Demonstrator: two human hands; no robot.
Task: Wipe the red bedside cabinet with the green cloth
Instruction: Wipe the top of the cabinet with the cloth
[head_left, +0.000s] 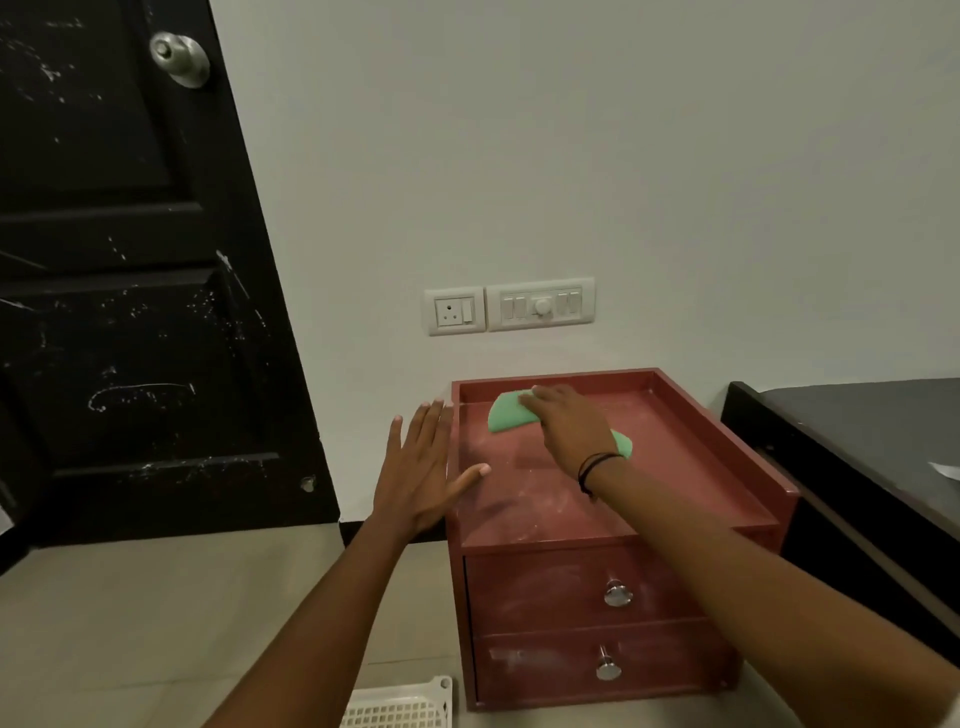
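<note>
The red bedside cabinet stands against the white wall, with a rimmed top dusted with white smears and two drawers with metal knobs. The green cloth lies flat on the far part of the top. My right hand presses down on the cloth, palm flat, covering its middle, with a black band on the wrist. My left hand is spread open at the cabinet's left edge, thumb resting on the top, fingers apart and holding nothing.
A black door with a metal knob fills the left. A socket and switch panel sits on the wall above the cabinet. A dark bed frame adjoins the cabinet's right. A white plastic basket lies on the tiled floor.
</note>
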